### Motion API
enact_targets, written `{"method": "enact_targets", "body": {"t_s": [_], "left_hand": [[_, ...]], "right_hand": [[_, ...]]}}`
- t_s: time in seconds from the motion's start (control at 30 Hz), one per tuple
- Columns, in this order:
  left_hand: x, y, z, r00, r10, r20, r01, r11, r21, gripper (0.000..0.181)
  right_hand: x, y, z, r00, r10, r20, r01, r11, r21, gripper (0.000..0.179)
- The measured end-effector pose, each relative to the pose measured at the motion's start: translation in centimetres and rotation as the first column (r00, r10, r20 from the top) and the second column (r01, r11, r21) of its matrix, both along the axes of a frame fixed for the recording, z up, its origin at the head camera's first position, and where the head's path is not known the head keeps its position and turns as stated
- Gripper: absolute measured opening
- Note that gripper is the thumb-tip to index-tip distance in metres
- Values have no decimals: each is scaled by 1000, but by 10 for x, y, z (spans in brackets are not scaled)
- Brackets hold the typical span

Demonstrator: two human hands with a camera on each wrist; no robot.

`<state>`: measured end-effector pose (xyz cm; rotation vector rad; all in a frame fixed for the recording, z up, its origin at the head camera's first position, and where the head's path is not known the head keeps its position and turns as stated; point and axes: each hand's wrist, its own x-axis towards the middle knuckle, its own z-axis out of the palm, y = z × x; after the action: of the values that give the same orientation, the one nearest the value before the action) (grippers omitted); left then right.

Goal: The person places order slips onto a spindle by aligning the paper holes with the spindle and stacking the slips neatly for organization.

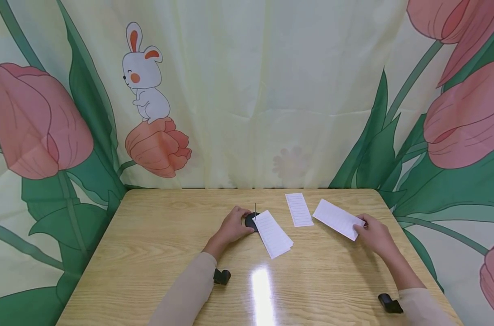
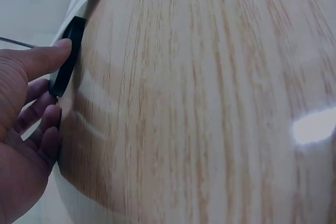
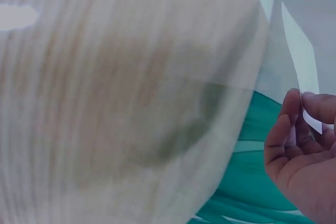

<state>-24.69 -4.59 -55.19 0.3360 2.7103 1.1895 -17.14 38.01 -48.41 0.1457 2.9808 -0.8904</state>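
Note:
My left hand [image 1: 234, 225] grips the rim of a round black base [image 1: 250, 222] with a thin upright spike, a receipt spike; in the left wrist view the thumb lies on the edge of the black base [image 2: 70, 59]. A few lined paper slips [image 1: 273, 235] sit on the spike, fanned out to the right. My right hand [image 1: 373, 233] pinches a white slip of paper [image 1: 337, 219] by its right end between thumb and fingers, raised over the table. In the right wrist view that slip [image 3: 303, 56] appears nearly edge-on.
Another lined slip [image 1: 299, 210] lies flat on the wooden table [image 1: 169, 235], between the spike and the held slip. A curtain [image 1: 239, 90] with tulips and a rabbit hangs along the table's back edge. Light glares off the table front.

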Motion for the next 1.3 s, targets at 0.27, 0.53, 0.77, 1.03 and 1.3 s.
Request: {"method": "enact_targets", "body": {"t_s": [0.27,0.53,0.77,1.03,1.3], "left_hand": [[-1,0,1,1000,-12,-27,11,999,-30,57],[1,0,4,1000,-5,-23,4,999,-33,57],[2,1,5,1000,6,-2,-6,1000,-15,56],[1,0,4,1000,-1,3,1,1000,-2,56],[-2,-4,2,999,-33,-20,33,999,-2,57]], "right_hand": [[-5,-2,22,998,31,-50,-31,999,14,34],[-8,-9,39,996,44,-80,-46,999,-14,35],[-12,-17,57,990,73,-121,-76,997,-25,35],[-15,-30,72,984,91,-152,-100,994,-48,37],[-18,-46,79,978,89,-190,-109,989,-100,32]]}}
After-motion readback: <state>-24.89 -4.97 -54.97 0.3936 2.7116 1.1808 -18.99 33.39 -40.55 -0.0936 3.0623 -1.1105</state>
